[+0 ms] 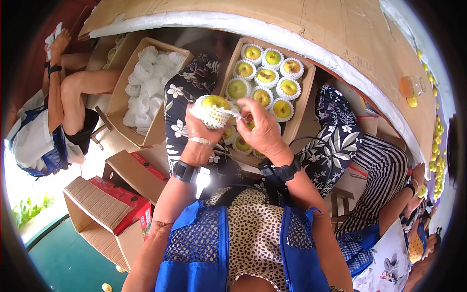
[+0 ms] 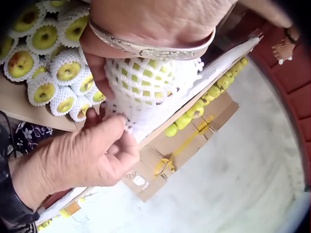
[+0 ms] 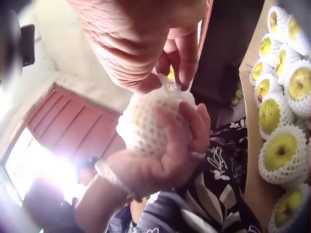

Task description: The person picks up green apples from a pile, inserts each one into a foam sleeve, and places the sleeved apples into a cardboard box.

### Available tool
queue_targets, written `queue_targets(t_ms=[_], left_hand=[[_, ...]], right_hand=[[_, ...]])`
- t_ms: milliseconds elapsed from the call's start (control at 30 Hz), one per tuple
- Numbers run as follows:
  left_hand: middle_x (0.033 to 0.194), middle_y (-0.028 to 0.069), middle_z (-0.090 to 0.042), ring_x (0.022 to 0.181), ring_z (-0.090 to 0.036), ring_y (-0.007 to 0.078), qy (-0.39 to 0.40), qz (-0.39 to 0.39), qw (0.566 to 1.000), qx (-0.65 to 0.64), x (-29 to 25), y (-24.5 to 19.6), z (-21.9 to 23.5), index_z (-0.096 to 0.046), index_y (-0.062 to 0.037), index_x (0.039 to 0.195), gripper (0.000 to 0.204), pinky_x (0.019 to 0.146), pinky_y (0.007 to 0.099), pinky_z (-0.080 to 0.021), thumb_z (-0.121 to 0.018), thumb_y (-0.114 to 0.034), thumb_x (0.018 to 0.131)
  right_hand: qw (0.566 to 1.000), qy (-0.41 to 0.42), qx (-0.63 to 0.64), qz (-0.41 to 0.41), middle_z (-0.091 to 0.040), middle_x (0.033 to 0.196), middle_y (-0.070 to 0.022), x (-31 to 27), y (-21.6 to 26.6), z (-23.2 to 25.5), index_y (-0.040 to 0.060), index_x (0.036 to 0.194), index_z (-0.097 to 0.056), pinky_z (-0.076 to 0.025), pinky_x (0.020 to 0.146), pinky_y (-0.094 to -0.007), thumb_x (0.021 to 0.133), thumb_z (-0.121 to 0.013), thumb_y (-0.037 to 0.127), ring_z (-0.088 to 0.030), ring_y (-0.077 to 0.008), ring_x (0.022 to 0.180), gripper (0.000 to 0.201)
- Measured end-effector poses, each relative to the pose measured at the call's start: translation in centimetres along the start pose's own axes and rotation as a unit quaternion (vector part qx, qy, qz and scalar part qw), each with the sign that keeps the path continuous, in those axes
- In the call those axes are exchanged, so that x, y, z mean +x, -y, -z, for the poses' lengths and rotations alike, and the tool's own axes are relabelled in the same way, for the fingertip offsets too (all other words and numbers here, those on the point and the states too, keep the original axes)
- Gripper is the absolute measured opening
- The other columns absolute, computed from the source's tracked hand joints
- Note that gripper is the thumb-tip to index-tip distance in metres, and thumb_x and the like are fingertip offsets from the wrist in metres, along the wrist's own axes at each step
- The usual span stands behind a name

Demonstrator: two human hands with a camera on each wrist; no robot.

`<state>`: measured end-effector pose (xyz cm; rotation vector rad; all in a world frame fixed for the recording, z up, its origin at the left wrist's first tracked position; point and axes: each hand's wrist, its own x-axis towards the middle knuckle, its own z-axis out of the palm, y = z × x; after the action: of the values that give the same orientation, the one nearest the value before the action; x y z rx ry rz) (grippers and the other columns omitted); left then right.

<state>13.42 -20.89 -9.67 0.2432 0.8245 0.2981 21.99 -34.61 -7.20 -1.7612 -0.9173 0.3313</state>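
Observation:
My left hand [image 1: 195,127] cups a yellow-green, apple-like fruit [image 1: 215,101] dressed in a white foam net [image 1: 210,118]. Thumb and fingers of my right hand [image 1: 262,129] pinch the gathered, stretched end of that net beside the fruit. In the left wrist view the net's mesh [image 2: 141,85] is spread over the fruit, with the right hand [image 2: 92,155] at its narrow end. Seen from the right wrist, the left fingers [image 3: 167,141] wrap the netted fruit from below. Under my hands, a cardboard box [image 1: 302,104] holds rows of netted fruit [image 1: 266,75].
Left of my knee stands a carton [image 1: 119,95] filled with loose white foam nets [image 1: 146,80]. Folded-open cartons [image 1: 97,204] lie at lower left. A cardboard-covered table edge [image 1: 316,44] curves overhead, with a jar [image 1: 411,86] on it. People sit on both sides.

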Motion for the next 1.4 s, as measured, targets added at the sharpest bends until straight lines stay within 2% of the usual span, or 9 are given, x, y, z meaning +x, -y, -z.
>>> queue_targets(t_ms=[33, 167, 367, 567, 600, 1100, 1267, 1367, 1400], left_hand=[[0.104, 0.0075, -0.061, 0.098, -0.057, 0.0277, -0.004, -0.007, 1.0, 0.013, 0.3, 0.0, 0.4, -0.057, -0.0123, 0.104, 0.043, 0.082, 0.0457, -0.045, -0.031, -0.039, 0.084], [0.084, 0.0046, -0.063, 0.077, -0.062, 0.0216, -0.023, -0.068, 0.995, 0.063, 0.5, 0.3, 0.6, -0.059, -0.01, 0.093, 0.032, 0.068, 0.0364, -0.051, -0.039, -0.034, 0.085], [0.084, 0.0079, -0.061, 0.073, -0.061, 0.0194, -0.095, -0.144, 0.968, 0.182, -0.2, 0.9, -0.5, -0.058, -0.0019, 0.091, 0.029, 0.064, 0.0329, -0.049, -0.047, -0.028, 0.082], [0.08, 0.0038, -0.061, 0.072, -0.06, 0.0172, -0.058, -0.132, 0.96, 0.24, 0.3, 0.2, 0.4, -0.057, -0.0059, 0.088, 0.022, 0.065, 0.0293, -0.049, -0.049, -0.025, 0.084], [0.08, 0.0071, -0.061, 0.068, -0.059, 0.0173, -0.075, -0.124, 0.955, 0.26, 0.2, 0.3, 0.0, -0.059, 0.0012, 0.093, 0.032, 0.06, 0.0293, -0.047, -0.048, -0.026, 0.081], [0.089, 0.0034, -0.063, 0.083, -0.061, 0.023, -0.115, -0.07, 0.989, 0.056, 0.1, 1.6, -0.3, -0.058, -0.0135, 0.094, 0.037, 0.072, 0.0394, -0.049, -0.035, -0.041, 0.084], [0.092, 0.004, -0.062, 0.087, -0.059, 0.0243, -0.032, -0.07, 0.997, -0.002, 0.4, 1.0, 0.1, -0.058, -0.0134, 0.095, 0.036, 0.077, 0.0419, -0.047, -0.038, -0.041, 0.083], [0.095, 0.0058, -0.062, 0.091, -0.058, 0.0272, 0.055, -0.072, 0.995, -0.028, -0.5, 0.2, -0.5, -0.057, -0.0116, 0.097, 0.037, 0.083, 0.0444, -0.045, -0.038, -0.041, 0.083], [0.112, 0.0113, -0.059, 0.107, -0.052, 0.0317, 0.22, -0.05, 0.972, -0.071, 1.1, -0.5, 2.7, -0.058, -0.0101, 0.107, 0.05, 0.096, 0.0483, -0.038, -0.036, -0.048, 0.083]], right_hand=[[0.999, 0.02, 0.018, -0.038, -0.057, 0.082, -0.0095, 0.0, 0.1, 0.4, 0.0089, 0.103, -0.052, -0.049, 0.063, -0.0345, 0.07, -0.066, 0.006, -0.06, -0.026, 0.073, 0.036], [0.993, 0.016, -0.06, 0.102, -0.056, 0.093, -0.0102, 0.8, -0.2, 1.1, 0.0099, 0.108, -0.051, -0.047, 0.077, -0.0361, 0.065, -0.071, 0.011, -0.058, -0.0255, 0.087, 0.047], [0.983, 0.168, 0.014, -0.071, -0.055, 0.1, -0.0075, 0.9, 0.3, 0.7, 0.0093, 0.1, -0.051, -0.045, 0.081, -0.0367, 0.061, -0.075, 0.011, -0.054, -0.0272, 0.097, 0.046], [0.99, 0.069, -0.063, 0.105, -0.052, 0.093, -0.0062, 0.9, 0.0, 0.2, 0.0086, 0.085, -0.052, -0.045, 0.078, -0.0353, 0.058, -0.077, 0.011, -0.053, -0.026, 0.091, 0.036], [0.991, 0.073, -0.054, 0.099, -0.052, 0.092, -0.0059, 0.8, -0.1, 0.2, 0.0085, 0.083, -0.052, -0.046, 0.077, -0.0354, 0.058, -0.077, 0.011, -0.053, -0.0257, 0.09, 0.035], [0.984, -0.019, -0.115, 0.135, -0.054, 0.076, -0.0053, 0.0, 0.0, -0.7, 0.0077, 0.078, -0.051, -0.047, 0.054, -0.0314, 0.065, -0.068, 0.002, -0.059, -0.0228, 0.065, 0.022], [0.972, -0.034, -0.131, 0.191, -0.055, 0.082, -0.006, 0.2, 0.3, -0.5, 0.0087, 0.084, -0.054, -0.049, 0.061, -0.0336, 0.065, -0.07, 0.009, -0.059, -0.0251, 0.073, 0.025], [0.993, 0.013, -0.063, 0.101, -0.057, 0.084, -0.0078, 0.0, 0.1, 0.2, 0.0062, 0.085, -0.056, -0.049, 0.064, -0.0341, 0.068, -0.07, 0.012, -0.059, -0.0264, 0.075, 0.023], [0.994, 0.058, -0.074, 0.058, -0.058, 0.086, -0.0085, -0.4, -0.4, 0.5, 0.0055, 0.087, -0.056, -0.049, 0.064, -0.0347, 0.069, -0.07, 0.013, -0.059, -0.0271, 0.076, 0.023]])
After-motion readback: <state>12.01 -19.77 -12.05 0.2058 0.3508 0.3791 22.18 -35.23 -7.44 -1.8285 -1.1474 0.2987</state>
